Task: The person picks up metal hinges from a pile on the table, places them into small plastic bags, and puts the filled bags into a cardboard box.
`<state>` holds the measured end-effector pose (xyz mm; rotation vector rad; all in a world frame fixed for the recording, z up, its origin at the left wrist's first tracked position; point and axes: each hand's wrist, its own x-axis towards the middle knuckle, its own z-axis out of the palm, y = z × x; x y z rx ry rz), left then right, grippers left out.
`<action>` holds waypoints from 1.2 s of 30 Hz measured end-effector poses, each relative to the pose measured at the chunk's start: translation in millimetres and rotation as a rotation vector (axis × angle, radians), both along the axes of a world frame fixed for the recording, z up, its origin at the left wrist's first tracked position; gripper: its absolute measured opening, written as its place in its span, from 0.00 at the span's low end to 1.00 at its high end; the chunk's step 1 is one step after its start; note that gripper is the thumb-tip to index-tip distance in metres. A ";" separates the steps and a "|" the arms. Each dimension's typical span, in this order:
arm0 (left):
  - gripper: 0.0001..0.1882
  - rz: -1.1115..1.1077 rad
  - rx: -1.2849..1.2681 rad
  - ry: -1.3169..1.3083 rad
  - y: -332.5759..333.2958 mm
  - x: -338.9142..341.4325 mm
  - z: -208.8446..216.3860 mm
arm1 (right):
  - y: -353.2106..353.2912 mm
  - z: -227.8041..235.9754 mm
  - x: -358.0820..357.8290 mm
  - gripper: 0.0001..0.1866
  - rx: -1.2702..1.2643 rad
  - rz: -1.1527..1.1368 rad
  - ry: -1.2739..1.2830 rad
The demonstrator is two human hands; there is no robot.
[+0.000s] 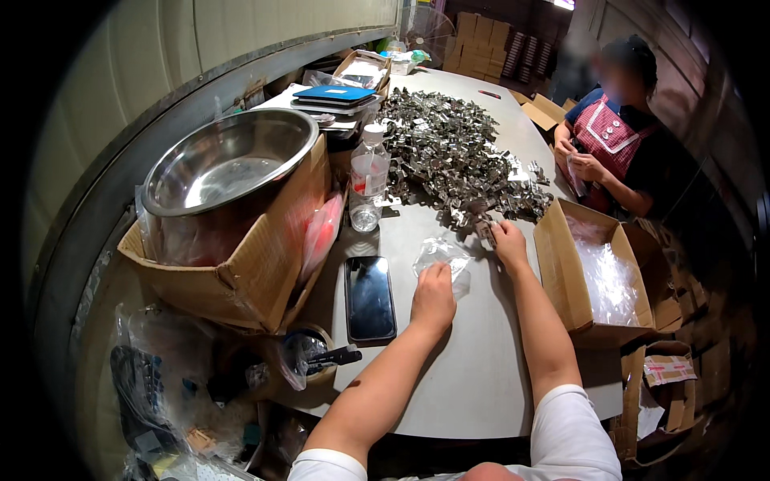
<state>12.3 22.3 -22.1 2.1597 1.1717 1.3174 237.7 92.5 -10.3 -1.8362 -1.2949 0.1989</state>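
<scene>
Two bare hands work over a pale desk, near the close edge of a large heap of small metal parts. The person's left hand is nearly closed, its thumb and fingers pinching a clear plastic bag that lies on the desktop just short of the heap. The right hand is curled — thumb and fingertips drawn together on a metal piece at the heap's near edge; whether it holds more than one cannot be told.

To the left of the bag a dark smartphone lies flat, screen up. Beyond it a clear bottle with a white cap stands upright beside the heap. Farther left, a wide steel basin sits tilted on top of a cardboard box. On the right, an open carton holds a stack of clear bags, near the right forearm. Across the desk's right side, a co-worker in a red checked apron holds a small clear packet between both hands — well apart from the person's own.
</scene>
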 end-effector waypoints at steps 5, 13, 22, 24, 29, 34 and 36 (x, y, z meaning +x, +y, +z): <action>0.17 0.005 0.003 0.013 5.0 -3.0 -7.9 | -59.4 36.1 -15.1 0.11 -0.146 -0.094 0.744; 0.18 0.010 0.021 0.011 7.6 -4.5 -9.3 | -130.0 37.5 -19.8 0.07 0.417 -0.033 -0.457; 0.19 -0.062 0.049 0.032 3.1 -7.3 -4.6 | -170.9 55.5 -42.4 0.10 -0.026 0.272 0.860; 0.20 -0.088 0.066 0.015 -2.6 -5.6 5.2 | -174.7 58.2 -41.2 0.08 -0.373 0.395 1.129; 0.22 -0.224 0.171 0.003 -19.4 0.8 22.7 | -166.0 32.8 -43.7 0.08 -0.293 0.258 1.276; 0.23 -0.315 0.209 0.181 -33.1 4.7 24.8 | -179.5 49.6 -81.7 0.13 -0.177 0.269 0.919; 0.25 -0.402 0.234 0.225 -39.7 9.6 21.1 | -177.5 43.3 -80.1 0.14 -0.113 0.266 0.990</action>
